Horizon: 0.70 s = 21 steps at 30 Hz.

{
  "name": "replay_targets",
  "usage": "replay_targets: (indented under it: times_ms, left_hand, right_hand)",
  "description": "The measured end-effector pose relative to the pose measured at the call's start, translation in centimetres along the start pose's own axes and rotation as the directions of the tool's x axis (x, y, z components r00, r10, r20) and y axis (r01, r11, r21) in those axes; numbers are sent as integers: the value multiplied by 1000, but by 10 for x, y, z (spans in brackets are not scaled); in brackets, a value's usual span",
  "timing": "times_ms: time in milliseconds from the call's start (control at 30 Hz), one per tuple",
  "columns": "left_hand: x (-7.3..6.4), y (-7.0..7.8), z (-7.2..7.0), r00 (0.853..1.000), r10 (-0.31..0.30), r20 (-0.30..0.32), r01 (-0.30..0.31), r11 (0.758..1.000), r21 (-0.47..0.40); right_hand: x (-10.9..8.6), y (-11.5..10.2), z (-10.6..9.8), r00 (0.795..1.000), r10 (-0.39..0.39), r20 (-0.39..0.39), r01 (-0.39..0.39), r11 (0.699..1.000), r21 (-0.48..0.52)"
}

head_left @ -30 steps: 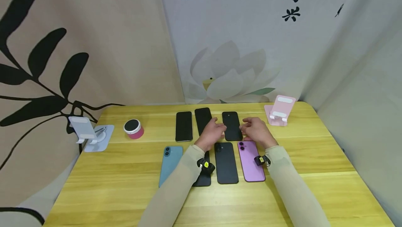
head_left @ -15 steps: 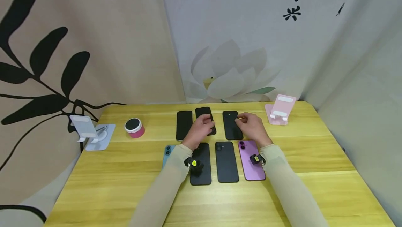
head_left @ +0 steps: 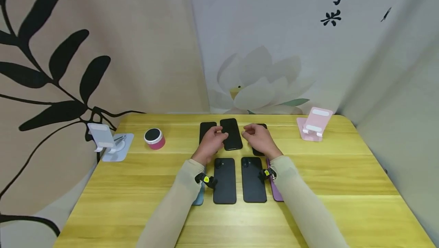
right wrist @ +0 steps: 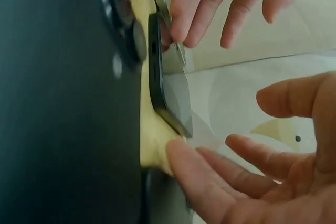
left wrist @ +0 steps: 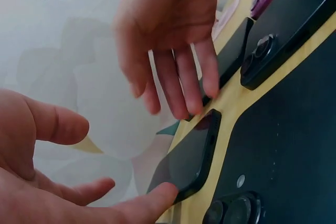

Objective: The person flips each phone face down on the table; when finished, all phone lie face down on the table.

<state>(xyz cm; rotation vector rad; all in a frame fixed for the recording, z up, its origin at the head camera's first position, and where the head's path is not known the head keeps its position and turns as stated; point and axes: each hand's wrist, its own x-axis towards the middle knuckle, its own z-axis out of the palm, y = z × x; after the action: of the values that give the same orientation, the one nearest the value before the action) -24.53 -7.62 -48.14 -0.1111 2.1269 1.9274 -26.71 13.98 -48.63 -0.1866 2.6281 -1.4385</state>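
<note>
My left hand (head_left: 210, 144) hovers over the back left black phone (head_left: 204, 127), covering its lower part. Its fingers are spread and loosely bent, with nothing held. A middle black phone (head_left: 231, 133), screen up and slightly tilted, lies between both hands; in the left wrist view a left fingertip (left wrist: 167, 193) overlaps its corner, and contact is unclear. My right hand (head_left: 261, 141) is over the back right black phone (head_left: 265, 126), partly hiding it. In the right wrist view the right fingers (right wrist: 194, 177) are relaxed and apart from the middle phone.
In front lie two black phones (head_left: 224, 181) (head_left: 253, 179) backs up, a blue phone (head_left: 199, 196) and a purple phone (head_left: 277, 191), both partly under my arms. A white stand (head_left: 118, 152) and pink jar (head_left: 156, 141) are left, a pink stand (head_left: 313, 126) right.
My left hand has moved left off the middle phone. The right hand has shifted left from the right edge of the back right phone. The head view has turned slightly left.
</note>
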Motion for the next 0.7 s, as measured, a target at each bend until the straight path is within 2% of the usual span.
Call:
replay_targets:
  times_ms: [167,333,433,700]
  left_hand:
    - [-1,1,2,999,-39,0,39,999,22]
    - [0,4,2,997,-69,17,69,998,-7]
    - [1,5,1,997,-78,25,79,996,-41]
    - [5,3,0,998,-66,-2,66,995,-76]
  right_hand:
    - [1,-1,7,991,70,113,-88,981,171]
    - [0,-1,7,981,83,172,-132,946,295]
    - [0,-2,7,981,80,179,-132,943,305]
    - [1,-4,6,983,80,163,-116,967,229]
